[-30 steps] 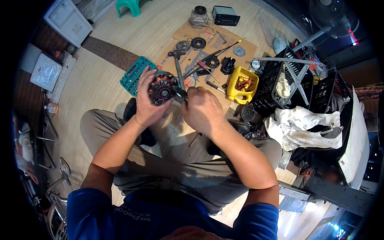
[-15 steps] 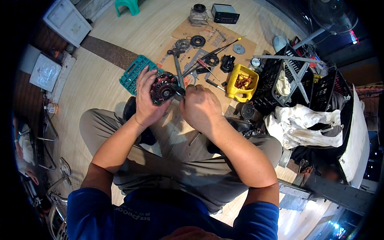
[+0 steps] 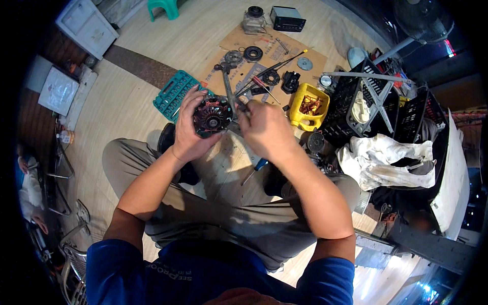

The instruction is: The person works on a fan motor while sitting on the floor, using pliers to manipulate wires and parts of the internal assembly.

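Note:
My left hand [image 3: 190,134] is wrapped round the side of an alternator-like round part [image 3: 213,118], dark with a finned centre and reddish spots. The face of the part is turned up toward me. Just right of it, my right hand [image 3: 269,129] is closed on a dark slim tool [image 3: 242,108]. Most of that tool is hidden by the fingers, so its kind is unclear. Beyond the hands a hammer [image 3: 226,81] lies on the cardboard sheet [image 3: 216,56], its handle running down toward the round part. A blue-handled screwdriver [image 3: 260,164] rests on the floor below my right hand.
A green socket set case [image 3: 175,91] lies left of the cardboard. On the right are a yellow cut-open jug [image 3: 309,104] with copper-coloured pieces, black crates [image 3: 351,109] and a white cloth [image 3: 386,157]. A red-handled screwdriver [image 3: 262,84] and a black ring [image 3: 252,53] lie on the cardboard.
My right hand has drawn away from the round part, to the right and slightly down, with the dark tool. The part has been tipped so its face shows more fully.

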{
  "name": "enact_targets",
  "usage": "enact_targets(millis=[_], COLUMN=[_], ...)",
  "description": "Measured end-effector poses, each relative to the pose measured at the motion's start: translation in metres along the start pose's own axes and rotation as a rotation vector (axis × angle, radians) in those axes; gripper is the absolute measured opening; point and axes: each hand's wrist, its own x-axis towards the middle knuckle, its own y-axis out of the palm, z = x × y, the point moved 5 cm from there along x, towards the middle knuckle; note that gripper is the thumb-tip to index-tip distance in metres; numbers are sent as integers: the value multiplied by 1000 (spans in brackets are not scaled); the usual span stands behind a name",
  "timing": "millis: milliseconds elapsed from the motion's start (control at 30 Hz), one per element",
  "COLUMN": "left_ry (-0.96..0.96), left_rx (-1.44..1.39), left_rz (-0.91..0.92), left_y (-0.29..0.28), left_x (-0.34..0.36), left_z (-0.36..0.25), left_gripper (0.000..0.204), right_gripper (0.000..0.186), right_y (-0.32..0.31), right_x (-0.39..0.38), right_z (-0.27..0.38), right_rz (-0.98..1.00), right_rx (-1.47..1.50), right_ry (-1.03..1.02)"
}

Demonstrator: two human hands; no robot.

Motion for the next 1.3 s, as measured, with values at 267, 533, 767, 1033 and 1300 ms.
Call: enact_targets(millis=[267, 533, 767, 1033, 1300], left_ry=[8, 14, 10, -10, -70], left_rx=[-28, -5, -7, -19, -27], left_rz=[23, 64, 117, 116, 138], left_y=[1, 8, 9, 9, 10], left_x=[1, -1, 1, 0, -1], left_z=[-1, -6, -7, -8, -9], left_gripper=[95, 95, 97, 99, 96], right_gripper=[18, 34, 33, 32, 32], right_y=[-11, 6, 7, 1, 6], right_x=[-1, -8, -7, -6, -5], right_z=[-9, -5, -9, -6, -8], right_rz=[-307, -322, -320, -240, -295], right_rx=[197, -33, -57, -22, -89], right_ry=[-416, -500, -483, -436, -500])
